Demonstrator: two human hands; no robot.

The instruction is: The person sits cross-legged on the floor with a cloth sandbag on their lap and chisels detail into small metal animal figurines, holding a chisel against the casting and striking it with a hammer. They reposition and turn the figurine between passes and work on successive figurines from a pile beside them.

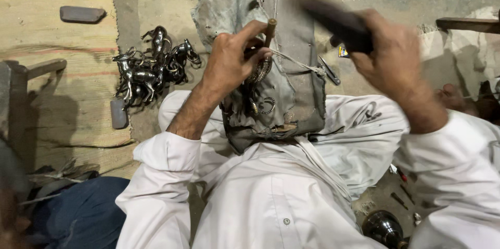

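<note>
A grey cloth-covered work block [291,67] stood between the seated person's knees, a pile of shiny silver metal horse figurines [153,67] lying on the woven mat to its left. The right hand [388,54], fingers wrapped tight, held a dark, motion-blurred hammer [333,20] raised. The left hand [229,61] pinched a thin brown punch [271,29] upright over a small engraved metal piece [262,69] on the cloth. Judging by this, the punch wanted steadying and the blow square.
</note>
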